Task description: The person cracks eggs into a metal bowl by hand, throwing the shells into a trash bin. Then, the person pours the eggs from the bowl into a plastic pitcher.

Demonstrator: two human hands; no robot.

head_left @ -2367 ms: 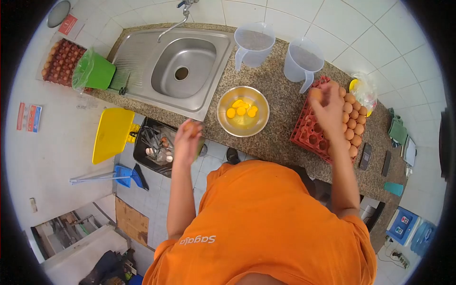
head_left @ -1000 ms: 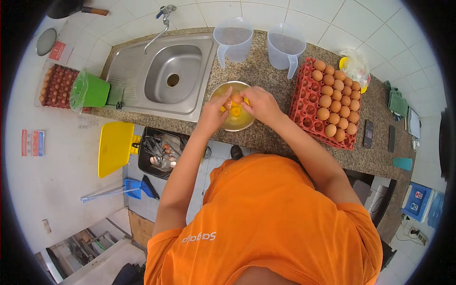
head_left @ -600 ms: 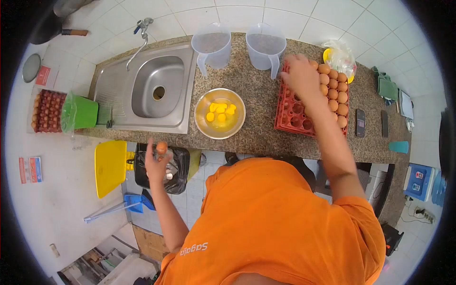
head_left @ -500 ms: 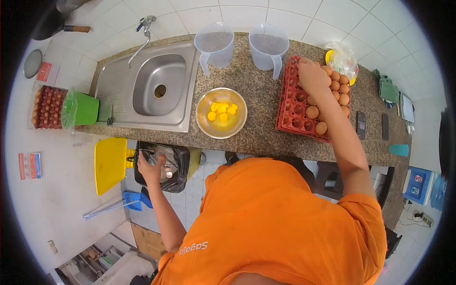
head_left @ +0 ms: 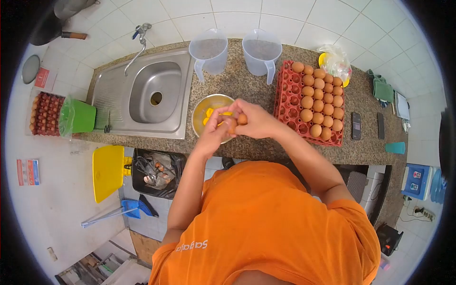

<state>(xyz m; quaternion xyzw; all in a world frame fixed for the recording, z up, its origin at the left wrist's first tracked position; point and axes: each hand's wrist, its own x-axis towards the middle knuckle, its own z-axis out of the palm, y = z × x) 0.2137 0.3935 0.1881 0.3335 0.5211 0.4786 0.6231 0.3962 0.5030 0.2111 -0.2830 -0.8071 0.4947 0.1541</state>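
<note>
Both hands meet over the near right part of a steel bowl (head_left: 196, 124) that holds several yolks. My left hand (head_left: 216, 130) has its fingers closed round a brown egg (head_left: 231, 124). Against it, my right hand (head_left: 253, 119) is curled round another brown egg (head_left: 242, 118). The fingers partly cover both eggs and the bowl. To the right, a stack of red egg trays (head_left: 286, 97) carries rows of brown eggs, with hollow cups down its left side.
Two clear jugs (head_left: 209, 51) (head_left: 261, 52) stand at the wall. Left is a steel sink (head_left: 156, 92) with a green container (head_left: 84, 115). A black-lined bin (head_left: 147, 183) with shells stands below the counter. Phone (head_left: 356, 126), dark remote-like object (head_left: 381, 126) and teal cup (head_left: 395, 147) lie right.
My left hand has come up from the bin and my right hand has left the trays. They are now together at the bowl with eggs in them.
</note>
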